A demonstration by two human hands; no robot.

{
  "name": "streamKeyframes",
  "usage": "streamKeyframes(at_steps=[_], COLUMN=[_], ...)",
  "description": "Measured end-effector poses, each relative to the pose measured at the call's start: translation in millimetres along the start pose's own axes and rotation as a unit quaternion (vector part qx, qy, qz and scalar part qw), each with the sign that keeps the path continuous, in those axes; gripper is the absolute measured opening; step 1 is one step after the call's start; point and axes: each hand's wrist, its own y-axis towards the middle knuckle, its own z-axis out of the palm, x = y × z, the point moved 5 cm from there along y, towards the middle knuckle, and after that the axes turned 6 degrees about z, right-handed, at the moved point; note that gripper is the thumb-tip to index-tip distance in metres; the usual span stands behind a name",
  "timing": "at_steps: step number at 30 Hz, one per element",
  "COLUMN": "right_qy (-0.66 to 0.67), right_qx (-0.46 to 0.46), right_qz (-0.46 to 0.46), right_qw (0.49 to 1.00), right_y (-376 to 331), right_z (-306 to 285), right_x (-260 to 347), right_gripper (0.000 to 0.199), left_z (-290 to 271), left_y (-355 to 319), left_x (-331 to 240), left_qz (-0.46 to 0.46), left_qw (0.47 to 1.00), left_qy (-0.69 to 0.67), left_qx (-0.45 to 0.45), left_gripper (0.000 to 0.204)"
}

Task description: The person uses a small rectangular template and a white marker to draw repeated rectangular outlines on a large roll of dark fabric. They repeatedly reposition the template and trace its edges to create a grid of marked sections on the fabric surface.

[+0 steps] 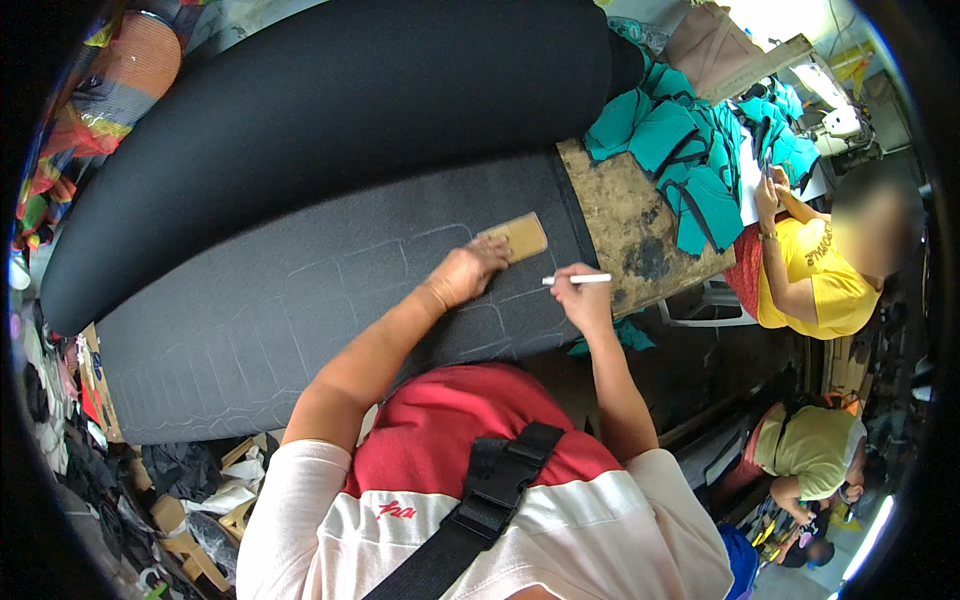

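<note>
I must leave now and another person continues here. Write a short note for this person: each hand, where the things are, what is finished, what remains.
Left hand: pressing the tan cardboard template flat on the dark grey fabric sheet.
Right hand: holding a white marking pen just right of the template, near the fabric's edge.
Things: the fabric lies on the worn wooden table, with a big black roll behind it and teal cut pieces at the table's far end.
Done: rows of traced outlines across most of the sheet.
Left: the outline at the template's current spot looks unfinished.
</note>
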Motion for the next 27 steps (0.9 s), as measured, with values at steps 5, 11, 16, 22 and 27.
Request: streamKeyframes(at_steps=[5,11,16,22,27], right_qy=[0.048,-0.009,-0.115,0.027,-0.249], right_qx=[-0.068,0.018,0.007,-0.079,-0.094], right_qz=[-0.107,-0.173,-0.18,-0.08,-0.217], right_qw=[0.991,0.985,0.977,0.993,0.939], right_y=[45.1,78.7,94.4,94.9,38.9], right_z=[11.6,67.9,56.4,13.5,25.7], right_x=[29.6,63.9,54.6,36.2,47.6], right_gripper=[0.012,0.016,0.013,0.009,0.013], left_z=[-11.6,-9.3,-11.9,-10.5,-9.1], left_y=[4.7,4.0,7.5,5.4,6.9], left_x=[14.3,15.6,17.8,17.6,19.5], left_qz=[0.026,0.037,0.037,0.027,0.023], left_qw=[0.999,0.996,0.996,0.996,0.997], left_qy=[-0.031,-0.048,-0.069,-0.078,-0.066], left_qx=[0.028,0.059,0.03,0.021,0.031], left_gripper=[0.028,0.027,0.024,0.021,0.022])
